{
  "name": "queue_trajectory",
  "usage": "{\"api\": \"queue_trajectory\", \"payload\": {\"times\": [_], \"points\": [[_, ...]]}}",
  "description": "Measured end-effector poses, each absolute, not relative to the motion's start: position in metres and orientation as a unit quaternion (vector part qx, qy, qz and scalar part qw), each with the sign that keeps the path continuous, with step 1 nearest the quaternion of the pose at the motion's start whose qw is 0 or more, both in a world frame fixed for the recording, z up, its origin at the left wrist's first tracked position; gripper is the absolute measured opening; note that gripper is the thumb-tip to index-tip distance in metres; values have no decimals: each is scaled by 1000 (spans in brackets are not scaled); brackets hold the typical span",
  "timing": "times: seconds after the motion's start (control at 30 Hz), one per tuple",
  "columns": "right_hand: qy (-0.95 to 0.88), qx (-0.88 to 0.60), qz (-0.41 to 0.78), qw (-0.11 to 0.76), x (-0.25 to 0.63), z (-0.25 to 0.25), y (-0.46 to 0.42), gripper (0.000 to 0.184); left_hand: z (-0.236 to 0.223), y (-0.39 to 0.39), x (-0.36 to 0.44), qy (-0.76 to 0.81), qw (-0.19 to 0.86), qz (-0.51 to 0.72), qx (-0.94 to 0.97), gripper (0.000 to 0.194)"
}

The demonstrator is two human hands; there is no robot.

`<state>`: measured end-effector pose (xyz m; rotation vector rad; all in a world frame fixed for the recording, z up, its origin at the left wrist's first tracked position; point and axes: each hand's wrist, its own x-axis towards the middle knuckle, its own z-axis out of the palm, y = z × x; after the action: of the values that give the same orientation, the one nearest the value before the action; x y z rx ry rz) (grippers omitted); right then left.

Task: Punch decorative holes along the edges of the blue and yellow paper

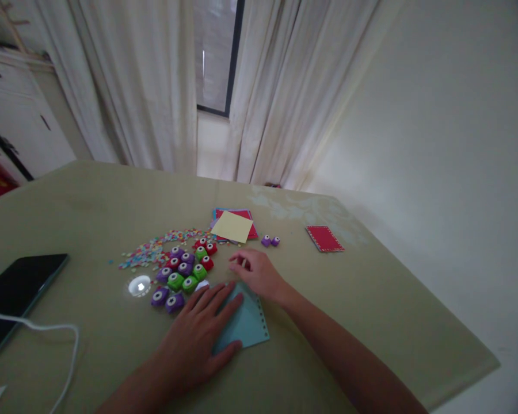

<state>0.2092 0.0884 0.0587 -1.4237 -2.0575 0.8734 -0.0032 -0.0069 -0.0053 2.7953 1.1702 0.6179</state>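
Observation:
A light blue sheet of paper lies on the table with a row of small dark marks or holes down its right edge. My left hand rests flat on its left part, fingers spread. At the sheet's top edge, my right hand has its thumb and fingers pinched together; what they hold, if anything, is too small to make out. Left of my hands stands a cluster of small craft punches in purple, green and red. A white one peeks out beyond my left fingertips.
Paper confetti is scattered behind the punches. Further back lie stacked cards with a yellow sheet on top, two purple punches and a red card. A round clear lid, a phone and white cable are left.

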Motion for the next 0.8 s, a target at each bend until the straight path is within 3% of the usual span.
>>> {"api": "queue_trajectory", "payload": {"times": [0.07,0.13,0.37,0.47,0.63,0.8], "points": [[-802,-459,291,246,187,55,91,38,-4,-7,-3,382,29,199,902,69],[-846,-406,257,230,172,51,95,42,-3,-8,-4,386,37,196,901,65],[-804,-486,215,267,208,46,97,6,-4,-9,-5,375,21,204,904,75],[-774,-524,214,284,250,43,79,8,-5,-10,-5,385,14,208,899,76],[-690,-544,339,336,292,41,49,16,-1,-11,-3,383,3,206,901,76],[-675,-509,435,310,290,44,43,16,4,-11,-4,386,1,199,901,77]]}}
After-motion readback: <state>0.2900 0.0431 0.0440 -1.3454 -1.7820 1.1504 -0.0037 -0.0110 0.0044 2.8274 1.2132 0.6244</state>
